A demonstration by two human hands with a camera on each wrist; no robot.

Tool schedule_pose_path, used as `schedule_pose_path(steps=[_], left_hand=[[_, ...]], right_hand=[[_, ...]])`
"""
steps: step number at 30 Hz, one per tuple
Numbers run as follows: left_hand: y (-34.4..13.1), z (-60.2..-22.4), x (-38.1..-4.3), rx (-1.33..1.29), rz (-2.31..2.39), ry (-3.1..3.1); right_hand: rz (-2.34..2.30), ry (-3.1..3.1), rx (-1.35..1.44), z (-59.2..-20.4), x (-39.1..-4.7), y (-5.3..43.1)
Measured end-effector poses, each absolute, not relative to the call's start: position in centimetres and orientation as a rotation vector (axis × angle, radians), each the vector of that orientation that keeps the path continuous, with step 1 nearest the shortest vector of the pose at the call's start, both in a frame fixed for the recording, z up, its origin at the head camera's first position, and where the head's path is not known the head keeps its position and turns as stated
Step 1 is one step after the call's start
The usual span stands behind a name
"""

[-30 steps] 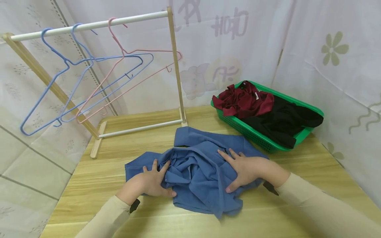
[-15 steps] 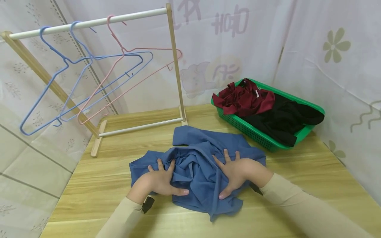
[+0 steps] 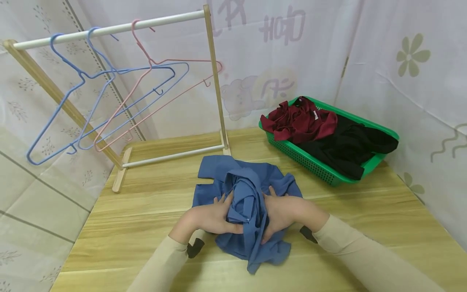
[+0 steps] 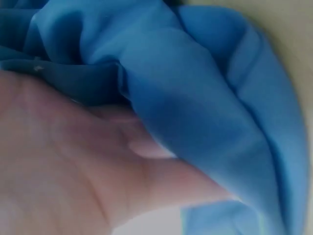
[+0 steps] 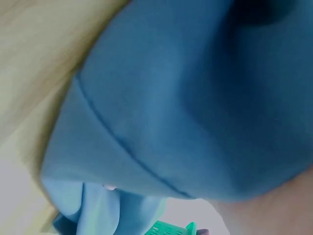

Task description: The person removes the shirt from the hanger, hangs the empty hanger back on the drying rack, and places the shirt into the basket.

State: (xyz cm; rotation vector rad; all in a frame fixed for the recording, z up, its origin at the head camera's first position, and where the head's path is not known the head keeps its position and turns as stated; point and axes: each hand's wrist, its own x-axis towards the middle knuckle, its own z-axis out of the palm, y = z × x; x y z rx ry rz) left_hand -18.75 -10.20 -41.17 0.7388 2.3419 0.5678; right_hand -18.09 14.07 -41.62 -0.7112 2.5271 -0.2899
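Observation:
A rumpled blue garment lies bunched on the wooden table, its middle folds pushed up into a ridge between both hands. My left hand presses against the ridge from the left, its thumb across the near side and its fingertips in among the folds. From the right, my right hand presses the same ridge, with some fingers hidden by cloth. Close up in the left wrist view, the left thumb runs straight under a loose fold. The right wrist view is mostly filled by smooth blue cloth with a seam.
A wooden rack with a white rail stands at the back left. On it hang two blue hangers and a pink hanger. At the back right, a green basket holds a dark red garment and a black garment.
Both hands have slid inward toward each other, squeezing the blue garment into a narrower, taller bunch. Its left and right ends have been drawn in. The rack and basket have stayed put.

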Motion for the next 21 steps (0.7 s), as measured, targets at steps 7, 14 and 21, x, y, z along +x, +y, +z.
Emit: schedule_pose_path(steps=[7, 14, 21], left_hand=[[-9.9, -40.6, -18.9, 0.818, 1.137, 2.195], [-6.7, -40.7, -17.2, 0.936, 0.764, 2.502], [-5.3, -40.9, -16.5, 0.866, 0.438, 2.673]], right_hand=[[-0.281, 2.505, -0.636, -41.5, -17.6, 13.5], [-0.153, 2.427, -0.626, -41.2, -17.5, 12.6], [-0.356, 2.402, -0.871, -41.3, -17.7, 13.9]])
